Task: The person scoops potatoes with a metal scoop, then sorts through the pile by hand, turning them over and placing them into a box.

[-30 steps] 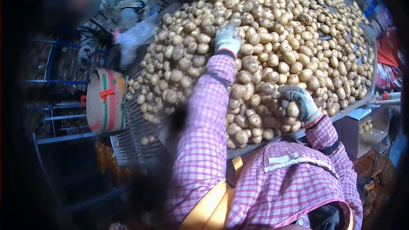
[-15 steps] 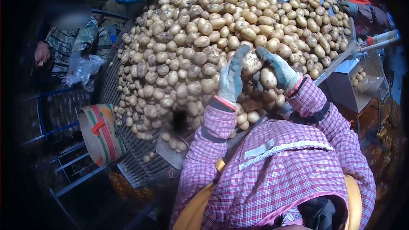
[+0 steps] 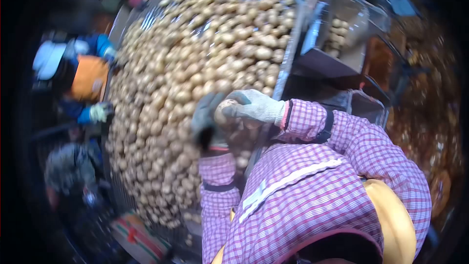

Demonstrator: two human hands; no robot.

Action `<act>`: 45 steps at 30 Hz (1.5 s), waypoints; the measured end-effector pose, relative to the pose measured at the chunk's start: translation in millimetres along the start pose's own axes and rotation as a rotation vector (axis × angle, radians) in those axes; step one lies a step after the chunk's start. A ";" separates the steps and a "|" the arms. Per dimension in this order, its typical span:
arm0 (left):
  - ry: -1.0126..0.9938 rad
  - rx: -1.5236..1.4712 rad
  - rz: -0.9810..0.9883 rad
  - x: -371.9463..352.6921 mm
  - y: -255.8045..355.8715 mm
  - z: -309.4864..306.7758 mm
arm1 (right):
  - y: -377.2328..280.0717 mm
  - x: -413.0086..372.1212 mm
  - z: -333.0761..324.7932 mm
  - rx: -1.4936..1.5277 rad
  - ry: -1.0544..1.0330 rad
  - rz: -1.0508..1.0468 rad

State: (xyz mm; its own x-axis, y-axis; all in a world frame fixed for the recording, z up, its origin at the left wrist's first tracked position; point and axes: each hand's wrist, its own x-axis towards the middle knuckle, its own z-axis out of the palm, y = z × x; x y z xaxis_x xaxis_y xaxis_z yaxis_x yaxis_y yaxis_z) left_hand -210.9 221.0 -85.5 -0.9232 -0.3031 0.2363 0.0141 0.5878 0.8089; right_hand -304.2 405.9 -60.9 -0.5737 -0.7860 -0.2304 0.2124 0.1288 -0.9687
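A pale potato [image 3: 224, 112] sits between my two gloved hands, low over the near edge of the pile. My right hand [image 3: 256, 106] is closed around its right side, fingers bent over the top. Against its left side, my left hand [image 3: 207, 112] curves, blurred and partly covered by a dark spot on the view. Both gloves are whitish with dark grey-green palms and fingers. Beneath and beyond them spreads a big heap of potatoes [image 3: 181, 85], some clean and some dirt-marked. What lies under my palms is hidden.
A metal rim [image 3: 289, 54] borders the heap on the right, beside a bin [image 3: 332, 61] holding several potatoes. Co-workers stand along the left and far sides, one with a pale-gloved hand [image 3: 101, 111] at the edge. A printed sack [image 3: 139, 238] hangs at lower left.
The view has swung to the right, bringing the side bin closer to the middle. My hands have come together around one potato; the second potato near my right hand no longer shows.
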 end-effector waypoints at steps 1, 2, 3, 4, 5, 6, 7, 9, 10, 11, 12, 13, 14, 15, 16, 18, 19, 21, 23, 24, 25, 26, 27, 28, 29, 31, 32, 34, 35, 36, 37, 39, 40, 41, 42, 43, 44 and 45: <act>-0.248 0.263 0.131 13.8 4.0 -18.0 | 3.0 -6.7 -21.7 -0.088 0.061 -0.098; -0.024 -0.250 -0.262 12.1 5.8 -4.5 | 8.4 -11.0 -41.5 -0.182 0.111 -0.197; 0.202 -0.751 -0.669 8.6 -0.4 10.0 | 37.1 -13.5 -60.5 0.071 0.259 -0.285; 0.210 -0.672 -0.549 5.1 -13.9 22.4 | 37.4 -27.4 -86.3 0.230 0.365 -0.210; 0.219 -0.596 -0.430 1.0 -30.6 31.2 | 38.3 -44.5 -113.2 0.395 0.469 -0.137; 0.034 -0.257 -0.375 -4.7 -46.5 30.5 | 49.0 -64.7 -142.9 0.445 0.556 -0.157; -0.025 -0.116 -0.300 -8.5 -43.6 37.4 | 55.7 -88.4 -173.0 0.493 0.645 -0.175; -0.132 0.469 -0.108 -13.0 -32.0 48.8 | 69.2 -139.2 -231.5 0.472 0.909 -0.172; -0.167 0.601 -0.081 -14.5 -31.4 52.8 | 85.2 -172.1 -267.2 0.379 1.028 -0.225; -0.176 0.605 -0.076 -14.9 -32.2 56.4 | 102.6 -201.8 -293.5 0.283 1.135 -0.275; -0.198 0.655 -0.076 -14.8 -30.5 57.6 | 81.8 -227.8 -300.7 0.328 1.239 -0.140; -0.215 0.708 -0.078 -14.5 -29.0 58.1 | 59.0 -251.4 -308.0 0.372 1.333 -0.002; -0.168 0.652 -0.103 -15.2 -30.4 59.5 | 82.5 -274.1 -335.7 0.157 1.372 0.007; -0.162 0.666 -0.108 -16.2 -32.1 58.3 | 108.5 -297.5 -362.7 -0.058 1.401 0.015; -0.165 0.671 -0.080 -16.4 -33.8 57.5 | 117.8 -318.4 -373.9 0.028 1.450 0.123; -0.225 0.705 -0.040 -12.0 -25.5 59.3 | 82.7 -323.8 -379.7 0.146 1.491 0.242; -0.211 0.722 -0.066 -12.7 -18.5 59.8 | 58.9 -316.5 -365.8 0.194 1.481 0.271; -0.296 0.797 -0.136 -10.0 -9.8 63.6 | 37.9 -285.3 -354.9 0.220 1.386 0.103; -0.190 0.719 -0.086 -15.9 -31.6 65.5 | 11.7 -252.2 -354.2 0.096 1.290 -0.200; -0.213 0.776 -0.128 -13.0 -25.3 67.0 | 17.6 -242.4 -376.9 -0.046 1.250 -0.358; -0.237 0.830 -0.174 -10.6 -15.8 68.4 | 10.7 -226.3 -390.8 -0.042 1.299 -0.396; -0.240 0.802 -0.180 -9.7 -9.4 67.0 | 12.0 -206.9 -404.0 0.149 1.289 -0.463; -0.243 0.761 -0.174 -12.5 -6.4 65.7 | 26.5 -194.5 -426.6 -0.053 1.275 -0.371; -0.186 0.724 -0.112 -20.1 -8.3 66.1 | 45.3 -186.6 -451.0 -0.811 1.133 -0.372; -0.136 0.682 -0.046 -27.6 -10.5 68.8 | 60.8 -175.3 -472.2 -1.556 0.894 -0.360; -0.233 0.640 -0.151 -40.9 0.2 71.7 | 60.9 -133.4 -460.9 -0.447 0.920 -0.271; -0.260 0.665 -0.194 -47.9 17.9 71.1 | 22.2 -114.1 -409.5 -0.293 0.898 -0.182; -0.253 0.617 -0.171 -65.5 26.1 69.4 | -31.4 -64.9 -308.3 -0.183 0.834 -0.254; -0.241 0.563 -0.199 -72.3 33.6 69.8 | -17.8 -38.1 -297.3 -0.025 0.628 -0.160; -0.216 0.481 -0.198 -81.7 31.7 71.5 | -28.0 -9.5 -240.6 -0.147 0.654 -0.226; -0.193 0.473 -0.215 -87.0 43.3 68.8 | -17.5 18.1 -214.7 -0.140 0.531 -0.157; -0.120 0.213 -0.294 -93.3 58.6 52.8 | -15.4 60.4 -161.8 -0.198 0.282 -0.030; -0.107 0.205 -0.292 -101.4 59.7 43.5 | 0.9 87.1 -148.6 -0.315 0.252 -0.141; -0.082 0.181 -0.381 -110.3 61.4 31.3 | 4.0 108.6 -138.7 -0.338 0.239 -0.053; -0.054 0.162 -0.469 -119.7 60.9 19.5 | 8.1 134.6 -134.9 -0.388 0.169 -0.076; 0.014 0.128 -0.464 -132.0 53.4 9.1 | 26.1 168.6 -139.7 -0.530 0.186 -0.143; 0.058 0.129 -0.499 -142.9 52.7 -3.4 | 43.8 199.5 -142.3 -0.608 0.252 -0.221; 0.104 0.136 -0.541 -154.5 51.8 -17.2 | 58.7 226.9 -142.3 -0.678 0.310 -0.299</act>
State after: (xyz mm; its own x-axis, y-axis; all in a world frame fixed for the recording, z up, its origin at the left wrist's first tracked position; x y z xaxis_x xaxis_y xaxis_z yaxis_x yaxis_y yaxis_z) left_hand -60.9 285.4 -70.8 -0.7422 -0.6563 -0.1352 -0.5064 0.4171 0.7547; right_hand -534.5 321.2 -183.3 -0.7450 -0.6544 0.1293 -0.4551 0.3569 -0.8158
